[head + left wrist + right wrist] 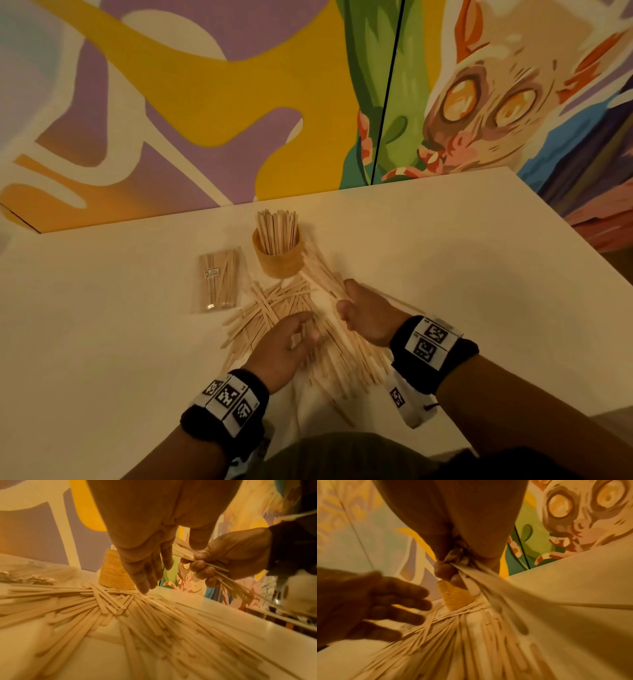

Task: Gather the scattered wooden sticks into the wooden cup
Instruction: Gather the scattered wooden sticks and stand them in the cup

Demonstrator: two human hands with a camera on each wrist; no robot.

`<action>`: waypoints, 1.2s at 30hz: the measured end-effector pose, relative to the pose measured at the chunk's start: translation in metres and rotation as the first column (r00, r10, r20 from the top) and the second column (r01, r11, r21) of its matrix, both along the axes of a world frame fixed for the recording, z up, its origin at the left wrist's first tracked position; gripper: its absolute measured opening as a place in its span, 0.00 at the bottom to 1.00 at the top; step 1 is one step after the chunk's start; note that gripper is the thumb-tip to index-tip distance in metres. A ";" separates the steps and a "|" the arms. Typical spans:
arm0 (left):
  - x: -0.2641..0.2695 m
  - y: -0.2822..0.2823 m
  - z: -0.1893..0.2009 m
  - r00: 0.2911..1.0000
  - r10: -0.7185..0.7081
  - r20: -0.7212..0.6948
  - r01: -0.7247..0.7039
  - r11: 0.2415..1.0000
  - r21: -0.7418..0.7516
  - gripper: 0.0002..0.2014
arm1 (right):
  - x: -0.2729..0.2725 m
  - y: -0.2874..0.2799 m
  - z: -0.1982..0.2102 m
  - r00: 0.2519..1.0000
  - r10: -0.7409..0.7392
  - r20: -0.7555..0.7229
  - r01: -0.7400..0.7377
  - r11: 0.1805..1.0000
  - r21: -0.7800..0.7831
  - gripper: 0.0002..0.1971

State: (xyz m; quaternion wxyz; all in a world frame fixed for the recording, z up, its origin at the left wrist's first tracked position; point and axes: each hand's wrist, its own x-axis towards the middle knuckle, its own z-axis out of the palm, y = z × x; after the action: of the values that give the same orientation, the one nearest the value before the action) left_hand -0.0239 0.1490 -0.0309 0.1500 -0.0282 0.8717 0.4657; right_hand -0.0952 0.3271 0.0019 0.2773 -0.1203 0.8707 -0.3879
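Sticks [274, 308] uncountable, one cup [278, 255] — two hands: right [368, 317] grips a bundle, left [284, 346] spread.

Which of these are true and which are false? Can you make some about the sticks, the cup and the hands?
1. The round wooden cup already has sticks standing in it. True.
2. The right hand grips a bundle of thin wooden sticks. True.
3. The left hand grips the cup. False: its fingers are straight, over the scattered pale wooden sticks on the table.
4. The clear packet of sticks lies right of the cup. False: it lies left of it.
5. The white table is bare. False: many loose sticks lie on it.
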 end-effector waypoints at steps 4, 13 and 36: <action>-0.012 0.009 0.011 0.969 0.172 0.180 -0.231 0.890 0.394 0.18 | 0.013 -0.029 -0.003 0.984 0.173 -0.028 -0.174 0.983 -0.057 0.10; -0.023 0.015 0.013 0.798 0.319 0.512 -0.590 0.588 0.553 0.19 | 0.022 -0.058 -0.004 0.963 0.262 -0.064 -0.261 0.965 0.019 0.20; -0.050 -0.019 0.040 0.769 0.524 0.367 -0.531 0.202 0.823 0.13 | -0.009 -0.054 -0.010 0.539 -0.285 0.793 0.698 0.678 -0.231 0.24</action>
State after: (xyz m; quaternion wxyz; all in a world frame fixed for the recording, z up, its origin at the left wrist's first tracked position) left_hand -0.0742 0.1298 0.0096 -0.0242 -0.2399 0.4180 0.8759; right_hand -0.1038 0.2731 -0.0082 0.4141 0.2279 0.5506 -0.6881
